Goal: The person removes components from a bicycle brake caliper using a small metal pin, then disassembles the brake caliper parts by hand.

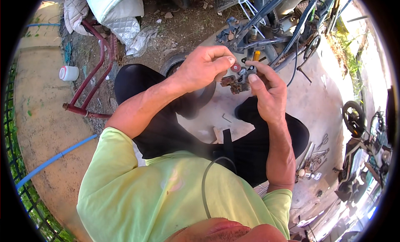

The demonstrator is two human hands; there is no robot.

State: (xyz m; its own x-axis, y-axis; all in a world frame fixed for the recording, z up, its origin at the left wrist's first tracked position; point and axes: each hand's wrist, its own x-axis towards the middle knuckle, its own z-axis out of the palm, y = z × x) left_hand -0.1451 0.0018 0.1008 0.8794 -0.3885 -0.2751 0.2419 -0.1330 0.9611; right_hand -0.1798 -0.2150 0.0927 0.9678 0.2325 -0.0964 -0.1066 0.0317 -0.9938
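Note:
In front of my knees, my two hands meet over a small dark metal part [240,84] with rusty brown blocks, possibly a brake caliper. My right hand [268,90] grips this part between thumb and fingers from its right side. At its upper left, my left hand [202,71] is closed, with thumb and forefinger pinched at a small round red piece [236,68] with a pale centre. Whether that piece is loose or attached to the metal part, I cannot tell. Fingers hide some of the metal part.
A dark cycle frame [268,44] stands just beyond my hands, near a yellow-handled tool [256,55]. A red tubular frame [85,92] and white tub [69,73] lie left. Hand tools [310,158] and a hex key [226,118] rest on the floor; cycle parts [362,154] crowd the right.

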